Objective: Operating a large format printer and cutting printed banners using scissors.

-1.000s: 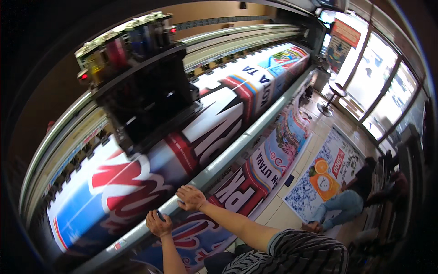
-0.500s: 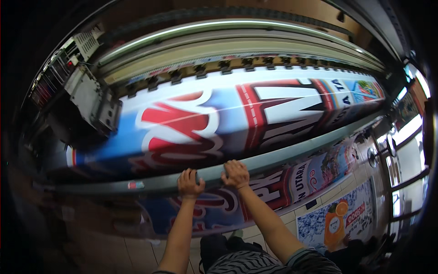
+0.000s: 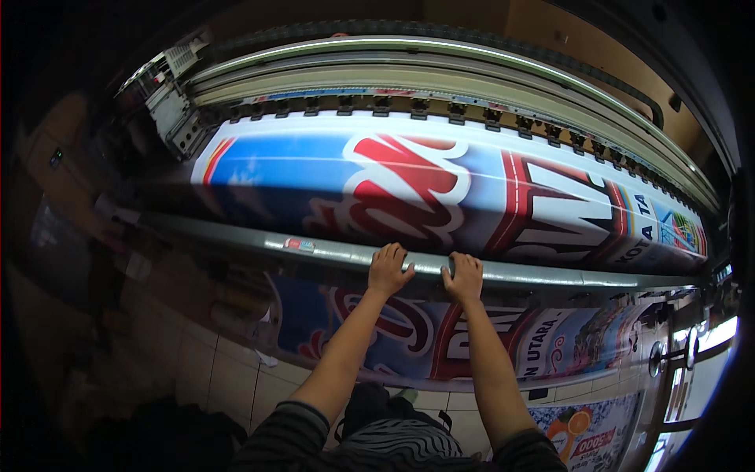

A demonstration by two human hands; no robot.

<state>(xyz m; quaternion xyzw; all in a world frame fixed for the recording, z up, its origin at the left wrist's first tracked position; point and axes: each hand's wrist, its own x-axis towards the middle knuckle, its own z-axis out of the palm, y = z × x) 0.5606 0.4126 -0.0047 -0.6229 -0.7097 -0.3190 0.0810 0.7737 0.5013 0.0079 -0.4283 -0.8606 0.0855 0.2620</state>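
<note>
My left hand (image 3: 388,270) holds the long grey bar (image 3: 535,273) along the front of a wide-format printer, its fingers curled over the top and its thumb pointing inward. A short way to the right, my right hand (image 3: 464,277) grips the same bar in much the same way. Behind the bar, a broad printed banner (image 3: 275,169) in blue, red and white slopes down from the printer. Below the bar and partly behind my forearms, more of the printed banner (image 3: 393,338) hangs in a curve. The undersides of both hands are hidden.
At the printer's left end sits the print carriage (image 3: 177,122). A row of black pinch rollers (image 3: 417,105) lies across the banner's top under a pale rail (image 3: 472,71). On the tiled floor (image 3: 236,377), a printed poster (image 3: 590,429) with oranges lies at lower right.
My view has turned, so the scene sits differently in the picture. Both hands stay at the same place on the bar. The carriage has moved left, uncovering the banner's striped left edge.
</note>
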